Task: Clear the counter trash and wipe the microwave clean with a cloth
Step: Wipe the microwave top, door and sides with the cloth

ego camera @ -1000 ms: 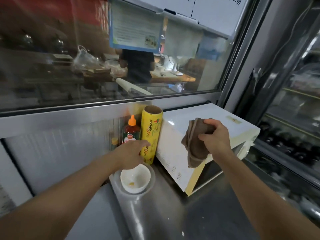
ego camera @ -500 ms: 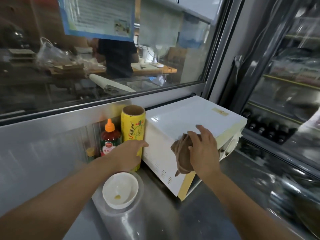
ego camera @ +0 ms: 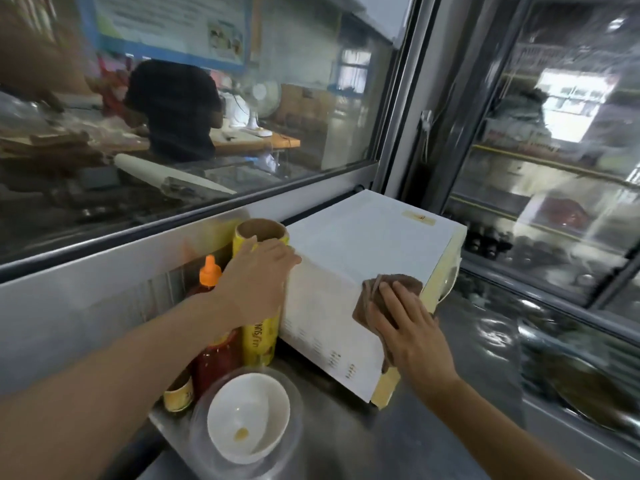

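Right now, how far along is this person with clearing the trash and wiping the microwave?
Wiping is in hand: the right hand presses a brown cloth flat against the top front edge of the white microwave, while the left hand rests at its back corner by the yellow roll. Which parts are already wiped cannot be told. A used white bowl remains on the counter, so clearing may be unfinished.

microwave (ego camera: 367,244) 1 | cloth (ego camera: 391,289) 1 | bowl (ego camera: 247,415) 1 | bottles (ego camera: 214,355) 2 | roll (ego camera: 259,337) 1
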`<state>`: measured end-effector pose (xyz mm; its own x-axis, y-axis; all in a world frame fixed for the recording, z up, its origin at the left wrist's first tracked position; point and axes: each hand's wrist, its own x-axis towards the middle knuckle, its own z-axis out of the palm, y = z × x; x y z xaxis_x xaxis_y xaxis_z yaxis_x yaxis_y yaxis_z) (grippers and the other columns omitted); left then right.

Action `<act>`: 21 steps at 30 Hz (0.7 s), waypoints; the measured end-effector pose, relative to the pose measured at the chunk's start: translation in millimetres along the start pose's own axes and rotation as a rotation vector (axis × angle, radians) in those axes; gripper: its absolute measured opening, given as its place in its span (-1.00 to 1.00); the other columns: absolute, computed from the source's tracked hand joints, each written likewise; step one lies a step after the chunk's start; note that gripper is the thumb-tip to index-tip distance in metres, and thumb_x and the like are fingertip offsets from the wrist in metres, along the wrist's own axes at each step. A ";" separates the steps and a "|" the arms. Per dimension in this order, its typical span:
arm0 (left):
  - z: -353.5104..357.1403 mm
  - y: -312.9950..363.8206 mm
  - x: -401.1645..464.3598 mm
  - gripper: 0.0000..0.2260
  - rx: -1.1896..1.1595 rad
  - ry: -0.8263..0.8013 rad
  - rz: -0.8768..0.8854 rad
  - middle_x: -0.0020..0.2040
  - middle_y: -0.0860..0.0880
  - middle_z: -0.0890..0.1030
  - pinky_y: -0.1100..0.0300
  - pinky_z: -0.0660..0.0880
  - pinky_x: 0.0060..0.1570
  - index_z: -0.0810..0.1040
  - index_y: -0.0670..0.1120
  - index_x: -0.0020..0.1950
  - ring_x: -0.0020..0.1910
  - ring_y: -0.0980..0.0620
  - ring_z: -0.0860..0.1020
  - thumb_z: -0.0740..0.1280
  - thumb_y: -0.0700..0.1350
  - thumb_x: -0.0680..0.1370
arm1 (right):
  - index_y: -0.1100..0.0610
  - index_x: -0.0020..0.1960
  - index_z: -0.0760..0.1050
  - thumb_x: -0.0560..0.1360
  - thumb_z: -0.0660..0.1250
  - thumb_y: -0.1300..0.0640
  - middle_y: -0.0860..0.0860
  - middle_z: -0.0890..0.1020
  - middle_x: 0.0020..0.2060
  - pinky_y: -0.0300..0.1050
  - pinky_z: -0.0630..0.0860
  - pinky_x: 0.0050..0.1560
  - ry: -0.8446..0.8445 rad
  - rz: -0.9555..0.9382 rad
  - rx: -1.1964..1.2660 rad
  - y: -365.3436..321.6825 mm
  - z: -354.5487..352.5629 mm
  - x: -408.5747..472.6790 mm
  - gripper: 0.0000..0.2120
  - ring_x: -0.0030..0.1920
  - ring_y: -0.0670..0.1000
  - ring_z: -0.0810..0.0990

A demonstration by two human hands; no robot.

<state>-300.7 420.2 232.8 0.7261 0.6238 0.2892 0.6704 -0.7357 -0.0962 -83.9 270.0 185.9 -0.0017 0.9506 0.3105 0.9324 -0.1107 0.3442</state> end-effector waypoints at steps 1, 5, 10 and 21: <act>-0.6 -5.3 4.8 -0.49 0.037 0.016 0.023 0.48 0.07 0.22 -0.06 -0.03 0.45 0.21 0.05 0.46 0.49 0.04 0.07 0.22 -0.12 0.51 | 0.18 0.26 0.52 -0.12 0.69 0.06 0.20 0.49 0.29 0.18 0.31 0.27 -0.015 -0.017 -0.016 -3.2 1.0 5.7 -0.04 0.32 0.25 0.43; -0.2 -18.9 28.8 -0.49 0.237 0.036 0.157 0.50 0.03 0.21 -0.06 -0.05 0.44 0.20 0.00 0.47 0.51 0.00 0.03 0.20 -0.07 0.52 | 0.16 0.44 0.29 0.06 0.65 0.02 0.14 0.27 0.45 0.16 0.02 0.39 -0.050 -0.065 -0.101 -18.7 8.4 37.5 0.03 0.46 0.18 0.07; -3.5 -15.6 59.3 -0.53 0.381 -0.120 0.235 0.49 0.01 0.25 -0.10 -0.05 0.44 0.23 0.00 0.47 0.52 -0.01 0.04 0.18 -0.02 0.56 | 0.13 0.53 -0.09 0.50 0.27 0.02 0.10 -0.27 0.45 0.12 -0.39 0.37 0.039 -0.230 -0.237 -34.4 24.8 73.4 -0.23 0.42 0.15 -0.39; 6.8 -30.3 77.2 -0.61 0.201 -0.178 0.221 0.32 0.06 0.44 -0.02 0.30 0.30 0.32 0.08 0.40 0.33 0.03 0.33 0.13 -0.14 0.58 | 0.24 0.42 0.29 0.23 0.50 0.07 0.14 0.24 0.45 0.11 -0.06 0.45 0.109 -0.218 -0.196 -26.0 36.1 39.9 -0.18 0.47 0.15 0.13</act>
<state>-264.0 492.4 251.6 0.8603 0.5047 0.0715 0.4981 -0.8026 -0.3283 -95.1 321.3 157.3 -0.2429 0.9224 0.3001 0.8180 0.0285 0.5746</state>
